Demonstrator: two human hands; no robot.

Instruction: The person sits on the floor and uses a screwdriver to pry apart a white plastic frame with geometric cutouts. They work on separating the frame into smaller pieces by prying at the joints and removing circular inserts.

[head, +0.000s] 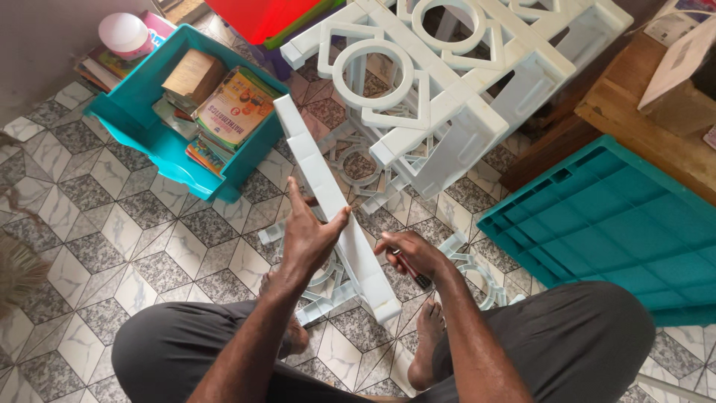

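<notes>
We steady a white plastic panel on edge over the tiled floor.

The white plastic panel (332, 198) stands tilted between our knees, its lower end near our feet. Our left hand (312, 237) is clamped around its top edge about midway along, thumb on one side, fingers over the other. Our right hand (409, 252) is closed around a dark-handled tool (412, 272), likely a screwdriver, held against the panel's side. We judge the panel stiff, light and smooth, so a grip across its thick rim suits it better than the thin cut-out ribs. Just beyond lies a white frame with ring cut-outs (447, 82); more white lattice pieces (356, 166) rest on the floor (112, 224). A teal tray of books (186, 104) sits to the left, a teal ribbed panel (611, 216) to the right.
</notes>
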